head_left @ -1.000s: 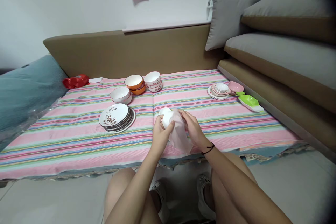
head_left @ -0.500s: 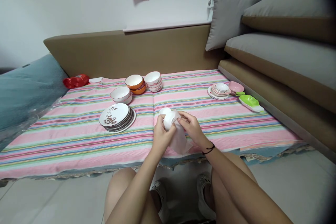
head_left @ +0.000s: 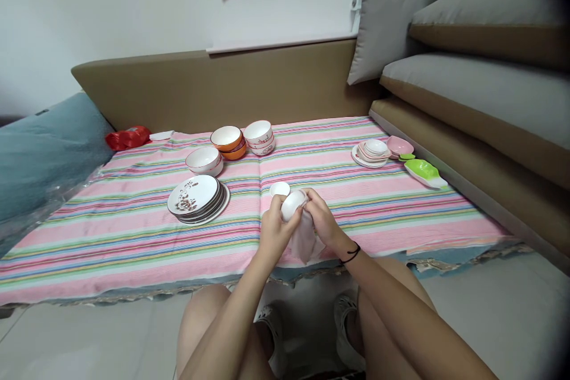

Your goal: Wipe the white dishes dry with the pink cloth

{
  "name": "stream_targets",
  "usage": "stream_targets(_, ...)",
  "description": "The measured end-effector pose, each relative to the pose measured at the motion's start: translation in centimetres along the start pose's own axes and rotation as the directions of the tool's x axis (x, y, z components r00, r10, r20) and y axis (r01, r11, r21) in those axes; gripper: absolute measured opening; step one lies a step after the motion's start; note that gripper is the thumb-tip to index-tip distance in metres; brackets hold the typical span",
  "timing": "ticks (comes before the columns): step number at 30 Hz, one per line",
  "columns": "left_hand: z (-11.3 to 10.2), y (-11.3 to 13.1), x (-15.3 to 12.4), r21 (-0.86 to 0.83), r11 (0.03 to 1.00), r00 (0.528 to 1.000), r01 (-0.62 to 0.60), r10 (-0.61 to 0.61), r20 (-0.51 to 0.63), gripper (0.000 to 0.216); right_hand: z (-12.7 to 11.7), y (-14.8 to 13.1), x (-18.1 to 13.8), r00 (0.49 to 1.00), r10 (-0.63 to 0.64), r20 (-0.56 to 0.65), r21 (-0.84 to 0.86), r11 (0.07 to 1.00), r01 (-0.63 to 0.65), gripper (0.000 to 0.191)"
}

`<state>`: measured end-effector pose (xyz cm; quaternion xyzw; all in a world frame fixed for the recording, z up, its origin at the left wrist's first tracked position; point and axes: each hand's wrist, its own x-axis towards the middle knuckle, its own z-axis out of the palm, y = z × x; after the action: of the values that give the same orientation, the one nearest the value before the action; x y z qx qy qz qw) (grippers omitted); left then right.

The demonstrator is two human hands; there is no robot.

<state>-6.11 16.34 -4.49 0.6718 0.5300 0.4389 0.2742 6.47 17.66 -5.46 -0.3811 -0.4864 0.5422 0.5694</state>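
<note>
A small white bowl [head_left: 292,206] is gripped at its left side by my left hand [head_left: 275,227], fingers and thumb closed on it. My right hand [head_left: 321,217] pinches a thin white cloth [head_left: 303,242] against the bowl's right rim, and the rest of the cloth hangs below. The bowl is tilted, held above the front part of the striped cloth cover. Just behind my left fingers lies another small white dish [head_left: 280,188], partly hidden by them.
Left of my hands stand stacked flowered plates [head_left: 196,196], white bowls [head_left: 203,160], orange bowls [head_left: 228,139] and red-patterned bowls [head_left: 259,133]. To the right are small stacked dishes [head_left: 374,151], a pink dish [head_left: 399,146] and a green dish [head_left: 423,172] near piled cushions [head_left: 472,80].
The bowl has turned in my hands, so its rim now tips up toward the right. My right fingers have shifted slightly left along the rim with the cloth.
</note>
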Motion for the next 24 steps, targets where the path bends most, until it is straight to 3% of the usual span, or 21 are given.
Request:
stream_targets(7,0.0,0.2,0.1,-0.008,1.0,1.0,0.004,-0.004,0.001,0.021,0.3,-0.6,-0.1,1.0,0.011,-0.011,0.077,0.997,-0.01,0.015)
stream_targets(24,0.1,0.2,0.2,-0.106,0.994,0.999,0.025,-0.023,0.022,0.021,0.0,1.2,0.3,0.998,-0.05,-0.047,0.111,0.992,0.055,0.017)
